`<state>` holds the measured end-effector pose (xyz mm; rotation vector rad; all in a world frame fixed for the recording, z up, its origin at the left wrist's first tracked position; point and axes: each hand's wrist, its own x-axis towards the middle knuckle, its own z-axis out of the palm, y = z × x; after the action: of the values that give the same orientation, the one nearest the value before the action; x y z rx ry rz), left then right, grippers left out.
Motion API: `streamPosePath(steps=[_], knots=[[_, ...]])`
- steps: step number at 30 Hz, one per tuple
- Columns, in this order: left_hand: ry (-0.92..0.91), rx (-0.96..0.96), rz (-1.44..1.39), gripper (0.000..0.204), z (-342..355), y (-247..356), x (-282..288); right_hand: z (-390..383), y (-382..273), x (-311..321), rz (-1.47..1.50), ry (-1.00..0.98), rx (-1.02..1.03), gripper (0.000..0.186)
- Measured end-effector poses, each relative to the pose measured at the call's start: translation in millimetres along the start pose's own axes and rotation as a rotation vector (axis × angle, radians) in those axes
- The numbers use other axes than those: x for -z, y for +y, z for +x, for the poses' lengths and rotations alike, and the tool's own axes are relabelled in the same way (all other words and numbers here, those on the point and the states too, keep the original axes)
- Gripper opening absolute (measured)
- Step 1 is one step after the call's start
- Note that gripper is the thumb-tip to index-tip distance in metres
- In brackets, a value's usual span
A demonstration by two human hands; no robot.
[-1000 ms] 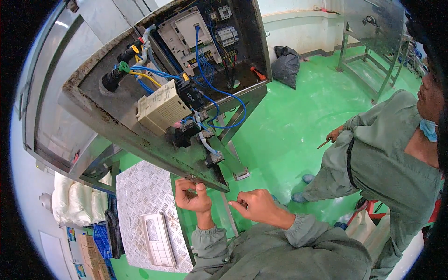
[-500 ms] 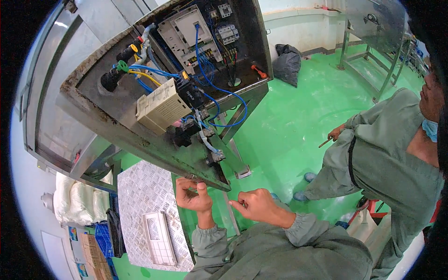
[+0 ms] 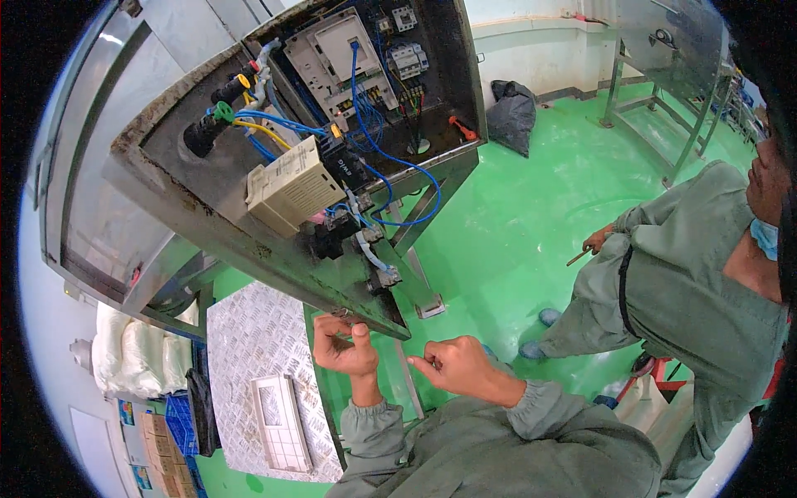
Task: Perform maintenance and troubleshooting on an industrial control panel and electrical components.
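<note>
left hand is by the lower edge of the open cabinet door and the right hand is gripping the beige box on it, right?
Not quite: the right hand is not gripping the beige box. The head view shows it well apart from the box, beyond the door's lower corner. The left hand is indeed by the lower edge of the open cabinet door.

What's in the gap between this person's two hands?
In the head view, nothing visible spans the gap between left hand and right hand; behind it show a narrow metal bar and green floor.
</note>
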<state>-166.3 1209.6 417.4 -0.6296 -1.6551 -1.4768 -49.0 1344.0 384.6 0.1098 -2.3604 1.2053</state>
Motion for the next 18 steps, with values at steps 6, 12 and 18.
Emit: streamPosePath(steps=[6, 12, 18], knots=[[-0.012, -0.034, 0.006, 0.050, -0.3, -4.2, -0.9, 1.6, -0.8, 2.4, -0.006, 0.014, -0.003, 0.033], [-0.016, -0.058, -0.055, 0.059, 3.1, 0.7, -0.6, 0.7, 0.0, 1.9, 0.005, -0.019, -0.023, 0.034], [-0.082, -0.084, 0.030, 0.056, 1.8, -2.3, 3.0, -0.4, -2.0, -1.3, 0.024, -0.040, -0.034, 0.034]])
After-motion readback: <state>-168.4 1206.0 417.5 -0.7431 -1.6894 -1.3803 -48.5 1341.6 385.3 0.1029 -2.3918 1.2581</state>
